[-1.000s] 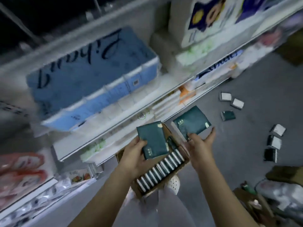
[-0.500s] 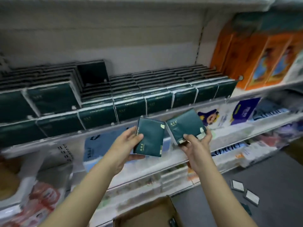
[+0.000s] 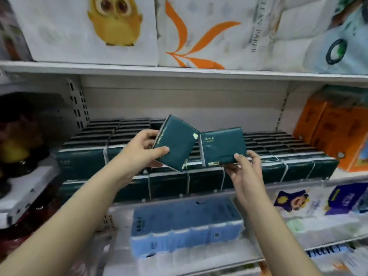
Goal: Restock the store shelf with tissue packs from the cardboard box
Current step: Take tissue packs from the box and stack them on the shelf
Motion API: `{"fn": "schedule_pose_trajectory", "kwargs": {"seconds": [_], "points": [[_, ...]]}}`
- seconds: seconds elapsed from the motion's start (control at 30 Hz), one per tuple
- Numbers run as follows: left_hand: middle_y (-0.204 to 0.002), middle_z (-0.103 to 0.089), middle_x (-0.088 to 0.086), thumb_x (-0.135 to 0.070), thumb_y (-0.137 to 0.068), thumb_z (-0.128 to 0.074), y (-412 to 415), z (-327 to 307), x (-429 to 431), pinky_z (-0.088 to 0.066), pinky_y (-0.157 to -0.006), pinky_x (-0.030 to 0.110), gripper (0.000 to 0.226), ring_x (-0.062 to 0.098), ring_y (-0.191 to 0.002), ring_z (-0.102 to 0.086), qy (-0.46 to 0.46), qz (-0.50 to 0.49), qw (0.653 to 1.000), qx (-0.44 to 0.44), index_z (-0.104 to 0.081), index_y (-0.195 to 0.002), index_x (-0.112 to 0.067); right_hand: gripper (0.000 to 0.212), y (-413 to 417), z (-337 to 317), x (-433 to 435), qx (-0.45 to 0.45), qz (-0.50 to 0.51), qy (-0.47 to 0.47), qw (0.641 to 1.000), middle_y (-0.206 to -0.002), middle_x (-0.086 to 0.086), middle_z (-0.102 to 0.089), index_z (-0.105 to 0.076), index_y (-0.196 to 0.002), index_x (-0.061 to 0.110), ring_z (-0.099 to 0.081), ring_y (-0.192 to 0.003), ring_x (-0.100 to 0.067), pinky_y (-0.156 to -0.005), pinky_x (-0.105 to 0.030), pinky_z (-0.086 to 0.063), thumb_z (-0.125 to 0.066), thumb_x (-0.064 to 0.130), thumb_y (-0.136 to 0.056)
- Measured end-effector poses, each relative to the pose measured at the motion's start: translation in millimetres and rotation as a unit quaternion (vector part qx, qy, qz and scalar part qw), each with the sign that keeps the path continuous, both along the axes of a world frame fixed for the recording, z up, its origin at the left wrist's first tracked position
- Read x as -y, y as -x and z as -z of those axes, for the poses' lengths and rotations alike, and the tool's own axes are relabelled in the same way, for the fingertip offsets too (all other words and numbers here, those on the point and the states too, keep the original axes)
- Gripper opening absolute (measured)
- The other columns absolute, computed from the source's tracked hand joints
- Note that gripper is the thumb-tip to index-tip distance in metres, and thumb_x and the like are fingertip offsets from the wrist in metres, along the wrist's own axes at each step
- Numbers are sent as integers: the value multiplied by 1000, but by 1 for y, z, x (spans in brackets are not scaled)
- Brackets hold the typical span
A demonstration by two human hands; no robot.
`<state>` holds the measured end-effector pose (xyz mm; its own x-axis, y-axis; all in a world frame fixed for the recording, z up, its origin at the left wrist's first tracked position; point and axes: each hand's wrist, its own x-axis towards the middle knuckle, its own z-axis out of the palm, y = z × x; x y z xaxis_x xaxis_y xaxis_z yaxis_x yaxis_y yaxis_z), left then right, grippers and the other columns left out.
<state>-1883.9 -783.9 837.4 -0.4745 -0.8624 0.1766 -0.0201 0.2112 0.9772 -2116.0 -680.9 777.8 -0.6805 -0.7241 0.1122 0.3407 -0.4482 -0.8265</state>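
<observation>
held tissue packs (image 3: 177, 144) hide shelved stock (image 3: 298, 168) behind

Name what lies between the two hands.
Only the packs they hold: left hand grips the left pack, right hand the right pack, side by side. Head view.

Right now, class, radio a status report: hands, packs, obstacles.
Left hand grips tilted left pack. Right hand pinches right pack. Stocked green row behind; nothing blocking.

You're getting soft, even light, dimming under the shelf (image 3: 179, 71). Blur is smearing the left edge, and the wide lens is bowing the shelf lines.
</observation>
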Motion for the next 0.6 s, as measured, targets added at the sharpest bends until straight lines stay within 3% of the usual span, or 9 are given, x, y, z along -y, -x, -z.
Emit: {"fn": "schedule_pose_trajectory", "kwargs": {"seconds": [0.17, 0.27, 0.33, 0.43, 0.47, 0.53, 0.57, 0.6], "points": [[-94, -73, -7, -12, -88, -69, -39, -39, 57, -56, -66, 21, 17, 4, -81, -70, 48, -49, 998, -13, -62, -102, -20, 23, -21, -16, 64, -60, 1, -59, 996, -111, -15, -57, -42, -97, 16, -65, -96, -24, -79, -32, -58, -57, -1, -93], [-101, -72, 2, -15, -85, -72, -49, -49, 95, -53, -67, 26, 19, 16, -88, -69, 66, -80, 995, 1, -64, -102, -19, 24, -31, -16, 105, -88, -5, -128, 988, -115, -14, -56, -44, -102, 12, -62, -105, -27, -85, -33, -55, -62, 1, -90], [-105, -69, 2, -15, -84, -73, -52, -51, 115, -51, -73, 30, 19, 18, -90, -65, 69, -92, 993, 7, -63, -97, -23, 26, -37, -15, 133, -96, -9, -163, 982, -112, -15, -56, -44, -104, 10, -62, -103, -28, -83, -33, -54, -63, -1, -89], [-104, -66, 1, -10, -84, -72, -52, -51, 138, -50, -82, 31, 21, 18, -93, -63, 71, -91, 993, 14, -60, -100, -18, 26, -43, -10, 167, -94, -7, -187, 978, -96, -12, -55, -43, -98, 11, -62, -87, -27, -87, -44, -55, -60, -7, -88], [-102, -66, 1, -9, -85, -72, -53, -51, 143, -49, -80, 29, 23, 17, -91, -63, 74, -92, 993, 16, -59, -102, -17, 26, -43, -6, 179, -105, -4, -205, 973, -91, -11, -55, -43, -100, 10, -62, -84, -27, -86, -46, -56, -59, -7, -89], [-103, -66, 1, -10, -85, -72, -55, -50, 154, -50, -76, 27, 25, 15, -90, -64, 73, -98, 992, 15, -59, -104, -18, 24, -44, -2, 195, -143, 6, -250, 958, -90, -15, -59, -47, -107, 4, -63, -77, -27, -63, -34, -58, -61, -4, -88], [-104, -67, 0, -10, -85, -72, -56, -49, 160, -52, -74, 27, 25, 13, -89, -64, 70, -102, 992, 14, -59, -105, -19, 25, -43, 1, 202, -176, 14, -269, 947, -95, -17, -62, -51, -109, 0, -62, -74, -27, -53, -27, -52, -63, 1, -87], [-104, -67, 0, -10, -85, -72, -58, -47, 162, -53, -73, 26, 26, 12, -89, -64, 68, -103, 992, 15, -59, -106, -18, 27, -42, 4, 208, -213, 20, -288, 933, -100, -17, -65, -54, -109, -2, -62, -78, -28, -53, -24, -46, -67, 6, -86]]}}
